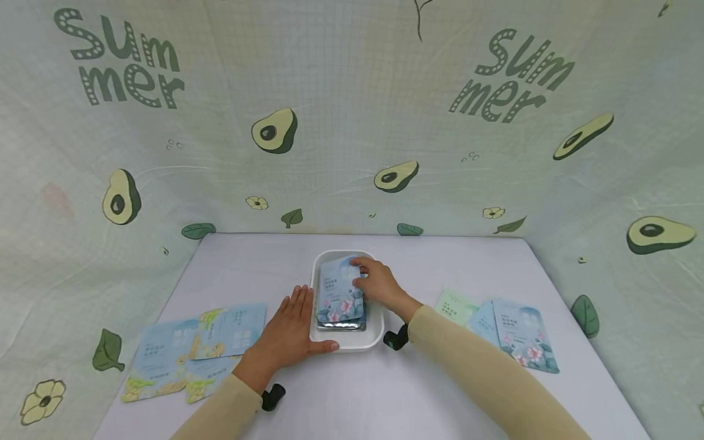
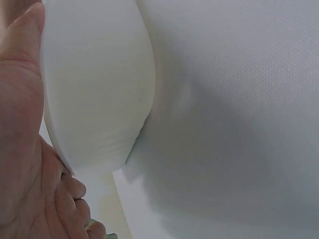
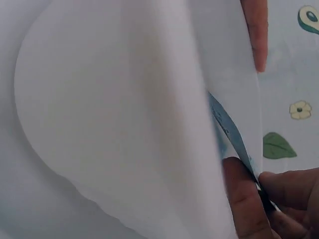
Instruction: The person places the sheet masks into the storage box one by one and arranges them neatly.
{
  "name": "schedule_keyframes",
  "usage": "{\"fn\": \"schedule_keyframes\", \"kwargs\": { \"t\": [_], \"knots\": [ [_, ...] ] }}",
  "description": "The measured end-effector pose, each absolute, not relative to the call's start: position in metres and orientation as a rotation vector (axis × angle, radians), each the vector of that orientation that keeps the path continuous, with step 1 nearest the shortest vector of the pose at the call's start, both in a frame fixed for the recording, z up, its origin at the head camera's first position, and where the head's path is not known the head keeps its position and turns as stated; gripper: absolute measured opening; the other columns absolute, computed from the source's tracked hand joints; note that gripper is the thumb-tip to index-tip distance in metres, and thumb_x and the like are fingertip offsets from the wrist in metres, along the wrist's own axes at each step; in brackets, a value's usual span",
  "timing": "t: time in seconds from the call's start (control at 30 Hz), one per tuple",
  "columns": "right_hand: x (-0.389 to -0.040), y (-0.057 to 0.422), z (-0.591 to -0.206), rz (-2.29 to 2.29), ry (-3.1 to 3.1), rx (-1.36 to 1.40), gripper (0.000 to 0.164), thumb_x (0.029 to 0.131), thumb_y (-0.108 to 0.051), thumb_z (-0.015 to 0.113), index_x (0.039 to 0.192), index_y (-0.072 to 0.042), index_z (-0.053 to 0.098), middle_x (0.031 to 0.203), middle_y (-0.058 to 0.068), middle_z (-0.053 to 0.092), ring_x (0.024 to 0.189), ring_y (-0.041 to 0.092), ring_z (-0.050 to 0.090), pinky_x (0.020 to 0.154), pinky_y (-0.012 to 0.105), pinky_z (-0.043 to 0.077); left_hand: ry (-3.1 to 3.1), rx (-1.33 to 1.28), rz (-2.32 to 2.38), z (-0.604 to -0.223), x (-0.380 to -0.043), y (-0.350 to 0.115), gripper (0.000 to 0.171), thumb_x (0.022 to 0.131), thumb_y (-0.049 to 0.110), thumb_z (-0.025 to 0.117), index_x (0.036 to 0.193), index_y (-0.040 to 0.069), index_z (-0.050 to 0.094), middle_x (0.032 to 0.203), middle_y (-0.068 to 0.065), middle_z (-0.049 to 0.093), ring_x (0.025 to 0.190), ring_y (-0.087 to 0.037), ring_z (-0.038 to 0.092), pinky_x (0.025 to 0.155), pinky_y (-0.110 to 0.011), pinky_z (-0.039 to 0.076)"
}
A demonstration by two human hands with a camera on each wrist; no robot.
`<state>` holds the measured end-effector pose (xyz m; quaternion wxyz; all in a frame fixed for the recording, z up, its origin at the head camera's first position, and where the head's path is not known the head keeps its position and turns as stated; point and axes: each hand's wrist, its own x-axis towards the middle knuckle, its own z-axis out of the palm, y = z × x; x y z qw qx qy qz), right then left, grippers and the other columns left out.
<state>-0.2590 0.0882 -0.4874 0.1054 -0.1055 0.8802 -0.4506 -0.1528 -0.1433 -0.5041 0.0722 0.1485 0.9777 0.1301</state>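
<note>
A white tray (image 1: 376, 333) stands mid-table with a stack of flat sachets in it. Its top blue sachet (image 1: 340, 293) has pink flowers printed on it, and the silver foil edge of another shows below. My right hand (image 1: 382, 284) pinches the top sachet by its right edge; the right wrist view shows thumb and finger on the thin sachet (image 3: 232, 129). My left hand (image 1: 291, 327) lies along the tray's left side, fingers straight and thumb out by the front rim. In the left wrist view the palm and thumb touch the tray wall (image 2: 99, 89).
Several blue sachets with yellow prints (image 1: 165, 354) overlap on the left of the white table (image 1: 352, 391). At the right lie a green sachet (image 1: 455, 305) and blue sachets (image 1: 525, 336), partly behind my right sleeve. A printed cloth (image 1: 341, 122) hangs behind.
</note>
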Motion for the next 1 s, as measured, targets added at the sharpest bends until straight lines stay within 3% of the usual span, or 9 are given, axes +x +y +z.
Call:
{"fn": "schedule_keyframes", "kwargs": {
  "t": [0.23, 0.47, 0.7, 0.83, 1.0],
  "knots": [
    [-0.253, 0.085, -0.485, -1.128, 2.753, -0.372, 0.051, 0.101, -0.012, 0.069, 0.15, -0.008, 0.058, 0.142, 0.019, 0.066, 0.126, 0.033, 0.068, 0.103, 0.051, 0.059, 2.938, 0.455, 0.393, -0.505, -0.153, -0.143, 0.135, 0.081, 0.09, 0.059, 0.167, -0.004, 0.014, 0.175, -0.022, 0.016, 0.164, -0.038, 0.01, 0.132, -0.056, 0.02],
    [-0.244, 0.1, -0.473, -1.039, 2.83, -0.304, 0.049, 0.105, -0.019, 0.064, 0.152, -0.007, 0.056, 0.142, 0.019, 0.067, 0.123, 0.037, 0.069, 0.094, 0.051, 0.062, 2.924, 0.444, 0.403, -0.504, -0.152, -0.14, 0.135, 0.082, 0.089, 0.06, 0.167, -0.004, 0.013, 0.175, -0.022, 0.015, 0.164, -0.038, 0.009, 0.132, -0.055, 0.019],
    [-0.235, 0.136, -0.474, -1.175, 2.963, -0.351, 0.035, 0.106, -0.018, 0.063, 0.138, -0.005, 0.067, 0.13, 0.014, 0.074, 0.111, 0.029, 0.075, 0.086, 0.043, 0.065, 2.897, 0.421, 0.461, -0.505, -0.152, -0.139, 0.135, 0.082, 0.086, 0.064, 0.167, -0.003, 0.01, 0.176, -0.021, 0.012, 0.165, -0.037, 0.007, 0.132, -0.054, 0.018],
    [-0.224, 0.164, -0.481, -1.017, 3.044, -0.399, 0.04, 0.106, -0.019, 0.064, 0.141, 0.0, 0.063, 0.136, 0.02, 0.07, 0.121, 0.037, 0.07, 0.099, 0.052, 0.059, 2.887, 0.415, 0.494, -0.507, -0.152, -0.141, 0.136, 0.082, 0.086, 0.065, 0.168, -0.003, 0.007, 0.177, -0.02, 0.009, 0.165, -0.037, 0.005, 0.132, -0.054, 0.017],
    [-0.199, 0.206, -0.492, -0.659, 3.082, -0.412, 0.057, 0.106, -0.025, 0.065, 0.148, 0.012, 0.05, 0.151, 0.032, 0.054, 0.141, 0.049, 0.052, 0.116, 0.061, 0.044, 2.877, 0.406, 0.489, -0.508, -0.154, -0.143, 0.138, 0.081, 0.088, 0.063, 0.168, -0.002, 0.005, 0.177, -0.019, 0.007, 0.165, -0.036, 0.004, 0.133, -0.053, 0.017]
  ]
}}
